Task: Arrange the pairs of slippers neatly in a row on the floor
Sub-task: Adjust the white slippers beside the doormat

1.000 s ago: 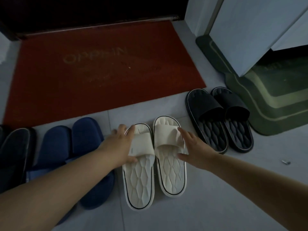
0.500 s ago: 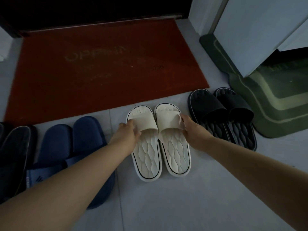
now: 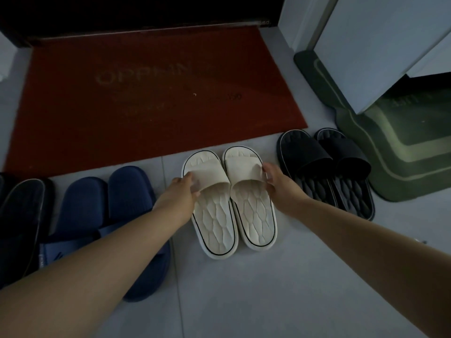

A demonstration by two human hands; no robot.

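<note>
A pair of cream slippers lies side by side on the grey tile floor, toes toward the red mat. My left hand (image 3: 183, 191) grips the strap edge of the left cream slipper (image 3: 214, 215). My right hand (image 3: 275, 184) holds the outer strap edge of the right cream slipper (image 3: 253, 211). A black pair (image 3: 327, 172) sits to the right. To the left lies a navy blue pair (image 3: 114, 206), partly hidden by my left forearm. A dark slipper (image 3: 22, 220) lies at the far left edge.
A red doormat (image 3: 146, 98) lies just beyond the slippers' toes, with a dark door threshold behind it. A green mat (image 3: 400, 142) lies at the right under a white cabinet (image 3: 380, 45). Bare grey floor (image 3: 280, 301) stretches in front.
Both hands have pushed the cream pair forward, toward the red mat. The toes now lie close to its edge, and the hands have shifted from the slippers' sides to the straps.
</note>
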